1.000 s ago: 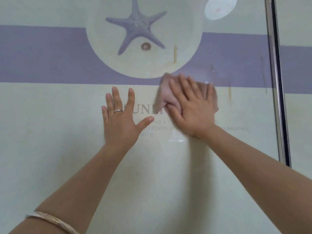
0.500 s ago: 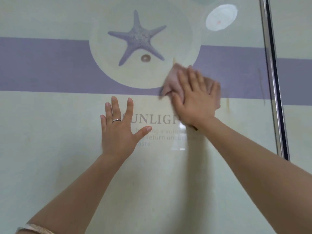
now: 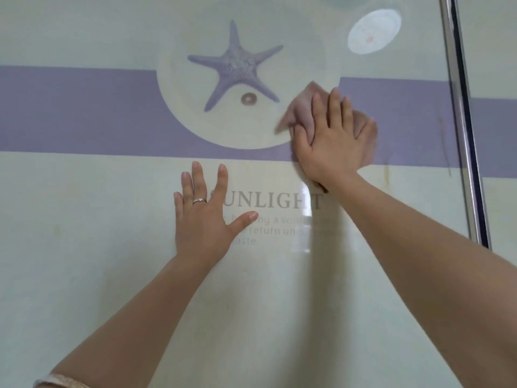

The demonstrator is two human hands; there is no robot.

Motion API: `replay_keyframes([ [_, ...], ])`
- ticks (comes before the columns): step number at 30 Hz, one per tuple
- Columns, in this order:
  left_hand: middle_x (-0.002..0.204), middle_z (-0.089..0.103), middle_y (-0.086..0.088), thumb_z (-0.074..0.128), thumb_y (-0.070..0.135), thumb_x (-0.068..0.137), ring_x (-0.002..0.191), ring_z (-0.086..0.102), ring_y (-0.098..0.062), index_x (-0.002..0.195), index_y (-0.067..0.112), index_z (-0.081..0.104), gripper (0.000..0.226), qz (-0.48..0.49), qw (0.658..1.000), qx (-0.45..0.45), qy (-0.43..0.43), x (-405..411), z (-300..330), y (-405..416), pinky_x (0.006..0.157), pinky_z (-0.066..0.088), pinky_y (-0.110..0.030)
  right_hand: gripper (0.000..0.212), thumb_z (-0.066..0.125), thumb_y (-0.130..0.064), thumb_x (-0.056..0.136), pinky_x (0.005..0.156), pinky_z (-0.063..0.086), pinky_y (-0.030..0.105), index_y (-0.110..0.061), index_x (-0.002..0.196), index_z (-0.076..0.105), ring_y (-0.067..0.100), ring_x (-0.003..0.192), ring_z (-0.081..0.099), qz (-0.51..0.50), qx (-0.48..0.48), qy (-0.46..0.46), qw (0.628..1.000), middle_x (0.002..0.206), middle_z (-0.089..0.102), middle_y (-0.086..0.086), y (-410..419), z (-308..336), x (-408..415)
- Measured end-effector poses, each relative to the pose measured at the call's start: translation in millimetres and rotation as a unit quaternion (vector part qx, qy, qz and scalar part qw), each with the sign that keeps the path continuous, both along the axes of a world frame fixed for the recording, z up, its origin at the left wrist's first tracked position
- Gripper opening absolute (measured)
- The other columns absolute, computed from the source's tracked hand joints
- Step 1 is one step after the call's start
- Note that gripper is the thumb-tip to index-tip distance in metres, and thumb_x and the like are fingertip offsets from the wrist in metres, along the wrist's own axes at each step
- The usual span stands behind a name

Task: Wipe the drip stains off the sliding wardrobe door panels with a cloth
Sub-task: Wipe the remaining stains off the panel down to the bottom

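The glossy wardrobe door panel (image 3: 98, 275) fills the view, pale green with a purple band, a starfish print and the word SUNLIGHT. My right hand (image 3: 330, 141) lies flat with straight fingers on a pinkish cloth (image 3: 300, 107), pressing it against the panel at the right rim of the starfish circle. My left hand (image 3: 204, 219) rests flat on the panel below the band, fingers spread, a ring on one finger. A thin brownish drip stain (image 3: 387, 175) runs down just right of the cloth. Another faint streak (image 3: 444, 144) marks the purple band near the frame.
A metal door frame edge (image 3: 461, 121) runs top to bottom at the right, with a second panel (image 3: 498, 51) beyond it. A round ceiling light reflects (image 3: 373, 32) in the glass at the upper right. A bracelet (image 3: 58, 380) sits on my left wrist.
My right hand has slid the cloth upward, from the band's lower edge to the starfish circle's rim. The short drip mark there is now covered. My left hand stays put.
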State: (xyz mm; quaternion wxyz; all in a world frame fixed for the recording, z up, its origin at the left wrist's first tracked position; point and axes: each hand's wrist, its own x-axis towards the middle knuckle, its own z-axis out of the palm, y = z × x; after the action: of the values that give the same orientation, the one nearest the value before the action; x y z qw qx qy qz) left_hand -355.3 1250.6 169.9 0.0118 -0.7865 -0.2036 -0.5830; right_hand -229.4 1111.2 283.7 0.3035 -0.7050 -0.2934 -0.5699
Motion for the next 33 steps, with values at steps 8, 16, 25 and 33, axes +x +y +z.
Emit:
replay_keyframes([
  [8,0.153,-0.026,-0.004,0.042,0.069,0.078,0.14,-0.025,-0.022,0.142,0.032,-0.019,0.096,-0.006,1.0,-0.003,-0.007,0.9,-0.6,-1.6,0.112,-0.015,-0.035,0.075,0.006,-0.059,0.085,0.114,-0.01,0.05,-0.03,0.154,0.018,0.017,0.149,0.004,0.007,-0.179,-0.158,0.971,0.162,0.008,-0.003,21.4,-26.5,-18.8],
  [16,0.153,-0.026,-0.005,0.043,0.069,0.079,0.14,-0.025,-0.022,0.146,0.033,-0.013,0.094,-0.002,1.0,-0.006,0.002,1.2,-0.8,0.4,0.111,-0.016,-0.035,0.064,0.018,-0.049,0.097,0.114,-0.011,0.056,-0.025,0.155,0.011,0.023,0.15,-0.002,0.009,-0.082,-0.065,0.994,0.163,0.002,0.004,28.5,-12.2,-19.1],
  [25,0.154,-0.025,-0.006,0.041,0.069,0.079,0.14,-0.025,-0.023,0.147,0.034,-0.011,0.093,-0.002,1.0,-0.002,0.002,0.7,-0.3,1.8,0.111,-0.015,-0.034,0.044,0.028,-0.02,0.106,0.06,0.015,-0.012,-0.008,0.149,0.026,0.002,0.123,0.024,0.124,-0.104,0.055,0.985,0.155,0.029,0.008,-57.0,-38.3,-71.2],
  [33,0.155,-0.022,-0.007,0.046,0.067,0.078,0.141,-0.022,-0.024,0.148,0.032,-0.007,0.094,0.005,1.0,-0.01,0.008,-0.2,0.3,-0.9,0.113,-0.012,-0.038,0.062,0.029,-0.048,0.092,0.114,-0.014,0.04,-0.022,0.147,0.039,0.024,0.144,0.029,0.009,-0.163,-0.159,0.974,0.155,0.033,0.006,1.9,-78.7,-5.3],
])
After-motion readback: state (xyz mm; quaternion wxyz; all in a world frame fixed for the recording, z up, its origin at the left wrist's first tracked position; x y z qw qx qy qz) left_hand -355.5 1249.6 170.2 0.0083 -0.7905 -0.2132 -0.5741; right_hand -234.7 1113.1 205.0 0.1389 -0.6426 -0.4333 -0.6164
